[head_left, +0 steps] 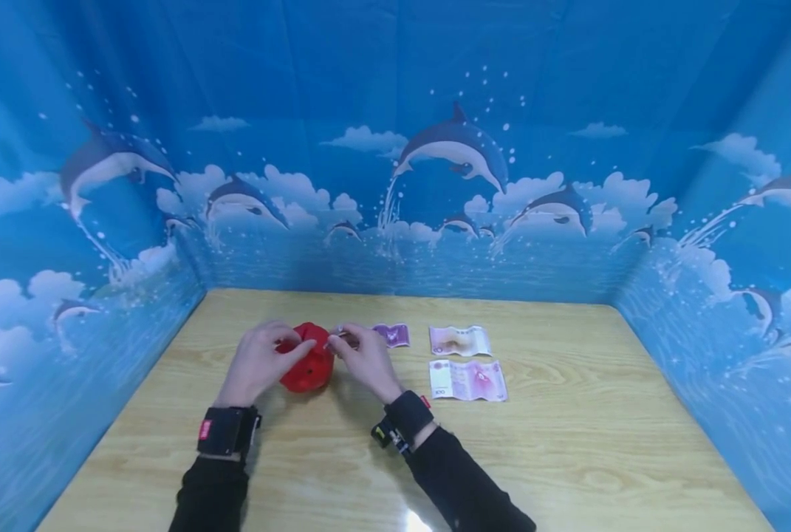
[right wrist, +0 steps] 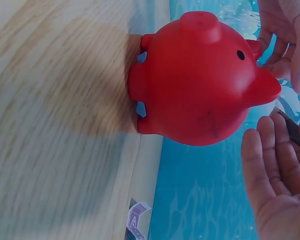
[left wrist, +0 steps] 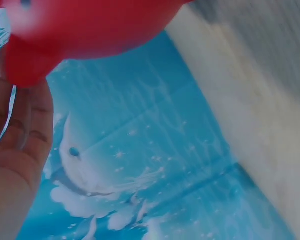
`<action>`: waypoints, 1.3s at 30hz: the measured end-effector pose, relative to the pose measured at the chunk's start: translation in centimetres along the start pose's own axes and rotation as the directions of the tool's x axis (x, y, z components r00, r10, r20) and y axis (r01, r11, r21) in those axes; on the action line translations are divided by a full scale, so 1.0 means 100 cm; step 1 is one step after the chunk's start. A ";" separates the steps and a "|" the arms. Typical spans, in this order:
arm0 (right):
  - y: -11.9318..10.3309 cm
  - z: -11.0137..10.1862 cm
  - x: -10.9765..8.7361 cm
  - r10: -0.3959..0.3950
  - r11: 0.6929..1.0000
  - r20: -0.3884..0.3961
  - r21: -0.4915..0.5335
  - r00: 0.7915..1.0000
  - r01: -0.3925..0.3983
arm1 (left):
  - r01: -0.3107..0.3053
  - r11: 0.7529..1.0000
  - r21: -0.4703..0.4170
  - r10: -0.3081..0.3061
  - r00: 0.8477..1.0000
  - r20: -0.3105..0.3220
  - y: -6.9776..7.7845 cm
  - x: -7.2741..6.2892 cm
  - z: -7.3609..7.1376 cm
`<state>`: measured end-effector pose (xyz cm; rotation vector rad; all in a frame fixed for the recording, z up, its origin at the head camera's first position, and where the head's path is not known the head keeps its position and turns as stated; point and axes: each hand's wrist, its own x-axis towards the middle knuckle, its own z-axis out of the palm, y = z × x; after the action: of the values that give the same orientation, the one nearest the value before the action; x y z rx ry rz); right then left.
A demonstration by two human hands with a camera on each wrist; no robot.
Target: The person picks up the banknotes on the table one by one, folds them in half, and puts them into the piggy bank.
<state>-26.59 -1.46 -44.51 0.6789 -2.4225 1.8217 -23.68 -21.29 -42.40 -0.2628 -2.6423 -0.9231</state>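
A red piggy bank (head_left: 307, 369) stands on the table left of centre, its snout toward me. In the right wrist view the piggy bank (right wrist: 200, 85) shows its dark eye, ears and short legs. My left hand (head_left: 262, 362) is at its top left, and in the left wrist view the fingers (left wrist: 27, 115) touch a red ear. The left thumb reaches over the top. Just right of the piggy bank, my right hand (head_left: 367, 362) pinches a narrow, dark folded banknote (right wrist: 291, 131) between thumb and fingers. The banknote's far end is hidden, and the slot cannot be seen.
A purple banknote (head_left: 393, 335) lies beyond my right hand. Farther right are a tan-and-pink banknote (head_left: 460, 340) and a pink banknote (head_left: 468, 380), both creased. A blue dolphin-print curtain (head_left: 395, 255) borders the wooden table (head_left: 568, 414) at back and sides.
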 end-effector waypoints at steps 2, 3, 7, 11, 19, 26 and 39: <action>-0.001 0.002 0.001 0.004 1.000 0.003 -0.004 1.000 -0.004 | 0.016 0.999 -0.051 -0.016 1.000 0.001 -0.005 0.001 0.002; -0.002 0.003 0.001 0.011 1.000 0.004 -0.016 1.000 -0.011 | 0.026 0.996 -0.087 -0.026 1.000 0.005 -0.008 0.001 0.003; -0.004 0.006 0.004 0.014 0.997 0.006 -0.070 1.000 -0.014 | 0.101 0.967 -0.236 -0.091 0.994 0.053 -0.022 0.001 0.006; -0.008 0.008 0.007 -0.005 0.994 0.001 -0.105 1.000 0.005 | 0.182 0.931 -0.317 -0.144 0.980 0.139 -0.032 0.002 0.008; -0.015 0.014 0.015 0.014 0.992 0.011 -0.128 1.000 -0.012 | 0.268 0.883 -0.386 -0.169 0.947 0.272 -0.036 0.001 0.009; -0.016 0.017 0.024 0.027 0.983 0.040 -0.183 0.999 -0.019 | 0.275 0.887 -0.370 -0.175 0.944 0.281 -0.039 -0.001 0.012; -0.017 0.021 0.039 0.004 0.955 0.053 -0.296 0.999 0.012 | 0.281 0.871 -0.402 -0.174 0.944 0.282 -0.038 -0.002 0.015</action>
<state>-29.03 -4.98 -42.46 0.7108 -2.6454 1.4086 -24.93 -23.30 -45.79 -0.1712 -2.6834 -1.6687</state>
